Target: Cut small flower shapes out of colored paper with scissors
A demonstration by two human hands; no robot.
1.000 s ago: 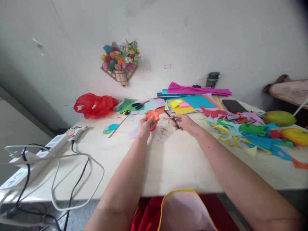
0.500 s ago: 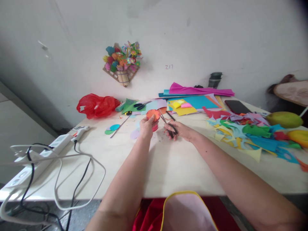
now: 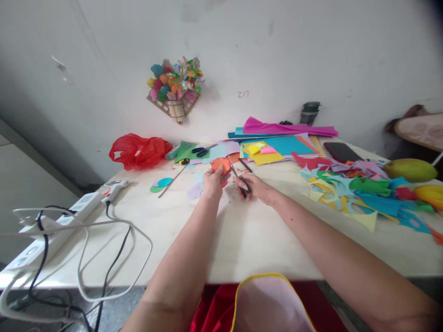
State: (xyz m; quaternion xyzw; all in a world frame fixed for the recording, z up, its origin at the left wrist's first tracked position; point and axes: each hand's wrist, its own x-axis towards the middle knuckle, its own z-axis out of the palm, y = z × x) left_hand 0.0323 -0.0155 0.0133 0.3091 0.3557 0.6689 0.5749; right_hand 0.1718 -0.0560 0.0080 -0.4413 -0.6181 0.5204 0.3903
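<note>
Between the thumb and fingers of my left hand (image 3: 213,179) is an orange paper piece (image 3: 220,164), roundish with a scalloped edge. My right hand (image 3: 255,186) is wrapped round the black handles of a pair of scissors (image 3: 246,184). The scissor blades point up and left, at the right edge of the orange paper; whether they touch it I cannot tell. Under my left hand some red paper shows, mostly hidden. Lilac paper pieces (image 3: 195,190) lie just to the left of that hand, with blue and green paper circles (image 3: 164,182) farther left.
A power strip (image 3: 74,210) with tangled cables runs along the left. At the back are a red plastic bag (image 3: 138,151), a second pair of scissors (image 3: 204,150) and stacked coloured paper (image 3: 297,146). Paper scraps (image 3: 367,189) and a phone (image 3: 342,152) lie on the right.
The orange paper has turned slightly in my left hand, and its scalloped edge shows more. The scissors have shifted a little, their handles closer together.
</note>
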